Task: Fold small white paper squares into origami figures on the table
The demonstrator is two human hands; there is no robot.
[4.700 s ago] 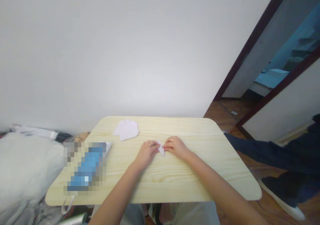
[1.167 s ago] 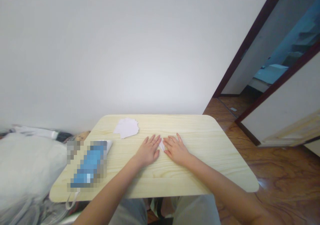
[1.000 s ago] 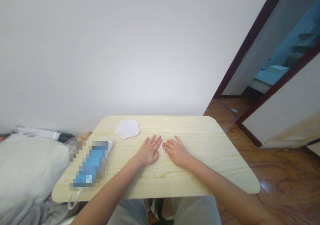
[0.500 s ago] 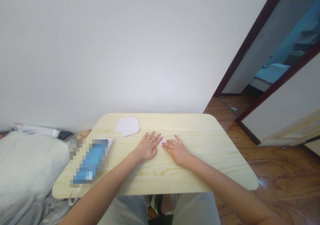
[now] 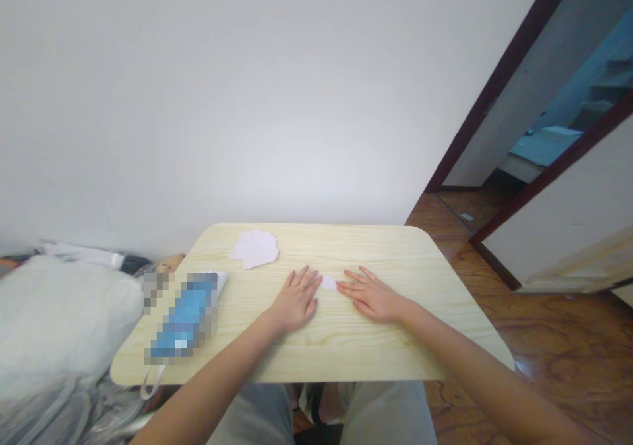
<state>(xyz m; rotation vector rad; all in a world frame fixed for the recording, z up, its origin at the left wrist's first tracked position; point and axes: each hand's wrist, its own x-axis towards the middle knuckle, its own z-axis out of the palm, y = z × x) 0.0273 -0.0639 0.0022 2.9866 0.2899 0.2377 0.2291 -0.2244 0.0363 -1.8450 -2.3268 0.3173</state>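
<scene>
Tabletop (image 5: 395,359): pale wood grain, rounded corners. Small paper piece (image 5: 328,283): white, one, lying flat, roughly midway between left and right edges, well in from the near edge. Left hand (image 5: 295,300): palm down, fingers spread and released, tips touching the piece's left end. Right hand (image 5: 374,298): palm down, fingers extended, grasping nothing, tips at its right end. Larger white paper (image 5: 256,248): ragged outline, near the far left corner; single or stacked, cannot tell. Blue item (image 5: 185,313): pixelated, along the left edge; white strap (image 5: 160,375) hanging past the near edge.
</scene>
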